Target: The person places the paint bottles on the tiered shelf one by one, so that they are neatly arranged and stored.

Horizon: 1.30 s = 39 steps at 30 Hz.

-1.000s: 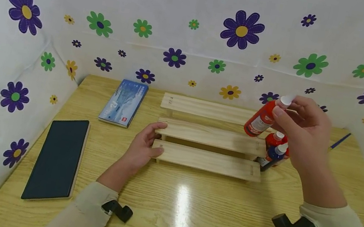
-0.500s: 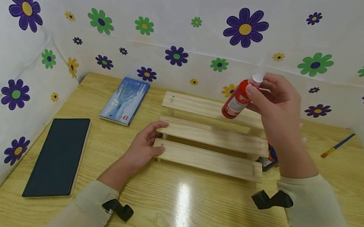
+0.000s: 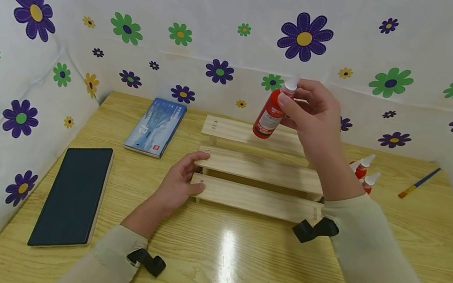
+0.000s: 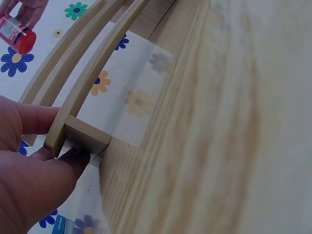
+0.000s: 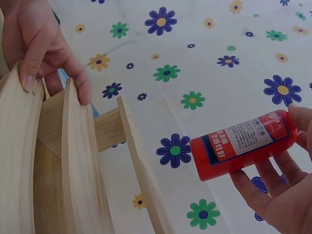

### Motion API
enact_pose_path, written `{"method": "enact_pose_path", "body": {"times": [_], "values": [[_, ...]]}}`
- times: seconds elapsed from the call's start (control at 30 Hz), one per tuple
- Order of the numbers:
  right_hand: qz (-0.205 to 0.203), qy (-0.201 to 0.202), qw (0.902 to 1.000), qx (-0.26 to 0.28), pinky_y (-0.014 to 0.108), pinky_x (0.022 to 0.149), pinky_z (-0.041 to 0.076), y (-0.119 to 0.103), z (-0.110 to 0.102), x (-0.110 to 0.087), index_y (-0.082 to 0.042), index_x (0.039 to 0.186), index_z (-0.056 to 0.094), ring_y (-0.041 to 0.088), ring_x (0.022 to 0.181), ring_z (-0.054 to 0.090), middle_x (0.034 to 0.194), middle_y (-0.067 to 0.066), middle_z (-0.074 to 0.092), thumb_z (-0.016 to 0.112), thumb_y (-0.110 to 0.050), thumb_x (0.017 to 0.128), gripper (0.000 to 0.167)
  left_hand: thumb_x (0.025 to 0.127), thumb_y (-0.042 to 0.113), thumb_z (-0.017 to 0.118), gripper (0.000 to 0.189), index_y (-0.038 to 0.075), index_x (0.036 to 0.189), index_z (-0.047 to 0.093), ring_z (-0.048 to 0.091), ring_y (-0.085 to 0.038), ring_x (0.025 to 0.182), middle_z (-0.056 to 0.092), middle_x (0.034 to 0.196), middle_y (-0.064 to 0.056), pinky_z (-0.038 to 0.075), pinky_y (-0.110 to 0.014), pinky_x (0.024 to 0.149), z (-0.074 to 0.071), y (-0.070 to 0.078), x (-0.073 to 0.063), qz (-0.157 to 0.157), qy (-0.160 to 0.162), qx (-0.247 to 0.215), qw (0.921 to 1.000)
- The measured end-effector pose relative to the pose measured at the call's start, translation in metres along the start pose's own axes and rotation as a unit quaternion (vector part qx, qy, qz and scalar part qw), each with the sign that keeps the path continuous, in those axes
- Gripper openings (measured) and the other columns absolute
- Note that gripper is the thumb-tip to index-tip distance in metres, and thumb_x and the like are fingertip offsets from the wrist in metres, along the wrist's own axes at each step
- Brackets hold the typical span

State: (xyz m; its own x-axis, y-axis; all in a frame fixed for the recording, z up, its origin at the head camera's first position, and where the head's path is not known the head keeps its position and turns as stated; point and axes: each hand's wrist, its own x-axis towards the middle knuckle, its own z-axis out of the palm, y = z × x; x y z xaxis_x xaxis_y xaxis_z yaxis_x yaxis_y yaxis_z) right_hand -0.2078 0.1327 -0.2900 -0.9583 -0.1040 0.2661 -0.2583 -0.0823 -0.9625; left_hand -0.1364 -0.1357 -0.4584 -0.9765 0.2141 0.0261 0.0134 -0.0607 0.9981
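Note:
A three-step wooden rack (image 3: 257, 200) stands on the table. My left hand (image 3: 175, 183) grips its left end; in the left wrist view the thumb sits under the front step and a finger reaches over it. Above the top step, my right hand (image 3: 316, 122) holds a small red bottle (image 3: 271, 116) near its neck, between thumb and fingers. The bottle tilts, with its white nozzle cap up and its base to the lower left, apart from the rack. Its printed label faces the right wrist view, where the red bottle (image 5: 243, 144) lies nearly sideways.
Red bottles (image 3: 361, 171) with white nozzles stand right of the rack, partly hidden by my right forearm. A paintbrush (image 3: 419, 183) lies farther right. On the left are a blue box-like item (image 3: 155, 126) and a dark notebook (image 3: 71, 197). Flowered cloth (image 3: 249, 14) walls the table.
The right hand has carried the red bottle left and slightly up, from beside the rack's right end to above its top step. The left hand has stayed on the rack.

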Motion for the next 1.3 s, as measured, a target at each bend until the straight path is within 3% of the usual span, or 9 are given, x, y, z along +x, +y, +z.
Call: {"method": "enact_pose_path", "body": {"times": [0.4,0.73,1.07,1.3], "values": [[0.0,-0.034,0.9987,-0.037,0.041,0.081,0.056,0.015,0.026,0.017,-0.012,0.12,0.068,0.032,0.105,0.062,0.117,0.014,0.062,0.071,-0.014,0.095,0.026,0.086,-0.024,0.058,0.068,0.009,0.144,0.047,0.045,-0.03,0.118,0.044,0.148,-0.008,0.044,-0.033,0.087,-0.002,-0.002,0.002,-0.004,0.002,0.007,1.0],[0.023,-0.037,0.9982,-0.043,0.043,0.08,0.056,0.026,0.042,0.024,-0.011,0.121,0.066,0.03,0.104,0.063,0.117,0.012,0.062,0.071,-0.012,0.094,0.027,0.084,-0.024,0.06,0.069,0.01,0.144,0.048,0.045,-0.03,0.116,0.046,0.145,-0.009,0.041,-0.039,0.092,0.0,0.0,0.004,-0.007,0.006,0.013,0.9999],[0.031,-0.049,0.9966,-0.059,0.041,0.079,0.057,0.035,0.059,0.027,-0.012,0.124,0.065,0.025,0.104,0.064,0.117,0.01,0.062,0.072,-0.018,0.094,0.032,0.083,-0.025,0.06,0.07,0.009,0.143,0.049,0.046,-0.03,0.115,0.049,0.142,-0.012,0.043,-0.035,0.089,-0.001,-0.001,0.004,-0.008,0.009,0.014,0.9998],[0.028,-0.059,0.9926,-0.102,0.039,0.079,0.057,0.041,0.069,0.027,-0.013,0.129,0.063,0.023,0.106,0.063,0.119,0.007,0.062,0.072,-0.02,0.094,0.037,0.082,-0.025,0.06,0.07,0.009,0.142,0.049,0.047,-0.029,0.114,0.051,0.139,-0.012,0.043,-0.038,0.091,0.0,0.0,0.003,-0.013,0.013,0.008,0.9998]]}}
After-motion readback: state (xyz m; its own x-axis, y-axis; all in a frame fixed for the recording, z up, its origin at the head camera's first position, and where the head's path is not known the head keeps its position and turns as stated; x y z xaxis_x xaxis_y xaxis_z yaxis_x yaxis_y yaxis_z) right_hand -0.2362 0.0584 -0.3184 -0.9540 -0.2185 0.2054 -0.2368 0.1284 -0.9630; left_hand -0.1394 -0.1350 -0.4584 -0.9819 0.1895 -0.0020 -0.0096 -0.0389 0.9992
